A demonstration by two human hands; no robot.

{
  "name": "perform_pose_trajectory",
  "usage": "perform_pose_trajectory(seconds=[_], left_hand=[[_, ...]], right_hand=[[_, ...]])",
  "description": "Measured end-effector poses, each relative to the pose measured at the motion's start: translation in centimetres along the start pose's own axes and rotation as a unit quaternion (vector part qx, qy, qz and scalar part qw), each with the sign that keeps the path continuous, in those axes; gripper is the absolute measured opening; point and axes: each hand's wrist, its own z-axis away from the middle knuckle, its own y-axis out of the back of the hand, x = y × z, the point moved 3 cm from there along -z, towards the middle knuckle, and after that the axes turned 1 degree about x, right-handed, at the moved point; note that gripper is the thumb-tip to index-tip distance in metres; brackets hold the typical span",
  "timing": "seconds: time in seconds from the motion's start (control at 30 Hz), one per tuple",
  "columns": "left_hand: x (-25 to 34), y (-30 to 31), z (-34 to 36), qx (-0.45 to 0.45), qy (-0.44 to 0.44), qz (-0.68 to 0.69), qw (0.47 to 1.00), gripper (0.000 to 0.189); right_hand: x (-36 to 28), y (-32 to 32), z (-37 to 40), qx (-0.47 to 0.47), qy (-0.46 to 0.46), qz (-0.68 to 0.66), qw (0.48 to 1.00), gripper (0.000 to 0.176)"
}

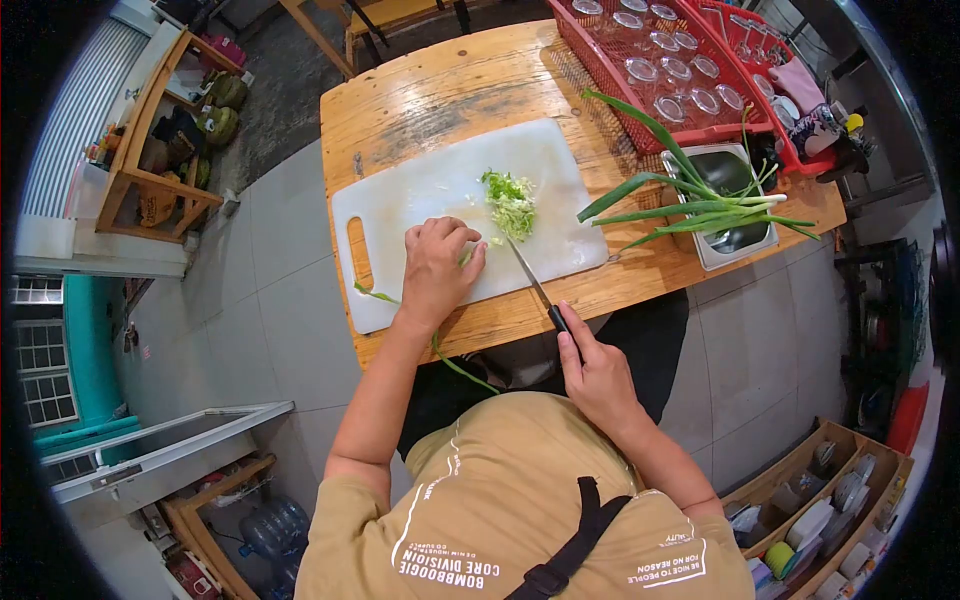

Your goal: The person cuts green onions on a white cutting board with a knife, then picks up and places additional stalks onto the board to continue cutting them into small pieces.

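Observation:
A white cutting board lies on the wooden table, and a small pile of chopped green onion sits on it. My left hand is closed on a green onion, whose long leaves trail out past the wrist and over the table's near edge. My right hand grips the black handle of a knife; the blade rests on the board with its tip just below the pile. More whole green onions lie across a metal container to the right.
Upside-down glasses stand in a red crate at the back right of the wooden table. Beside it, a second red basket holds glassware and cloths. Wooden shelves with dishes are at the lower right.

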Motion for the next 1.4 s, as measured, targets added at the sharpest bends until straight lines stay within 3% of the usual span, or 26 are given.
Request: perform_pose_trajectory(seconds=[0.37, 0.73, 1.03, 1.4], left_hand=[[0.4, -0.4, 0.3, 0.000, 0.004, 0.000, 1.000, 0.009], [0.8, -0.6, -0.1, -0.050, 0.009, 0.002, 0.999, 0.024], [0.6, -1.3, -0.2, -0.053, 0.009, 0.008, 0.998, 0.014], [1.7, -1.8, 0.8, -0.004, 0.040, -0.017, 0.999, 0.012]], right_hand=[[0.0, 0.0, -0.1, 0.009, 0.017, -0.011, 1.000, 0.047], [-0.2, -0.2, -0.5, -0.001, -0.007, -0.013, 1.000, 0.046], [0.2, 0.1, -0.6, 0.003, -0.015, -0.033, 0.999, 0.046], [-0.1, -1.8, -0.4, 0.048, 0.089, 0.035, 0.994, 0.053]])
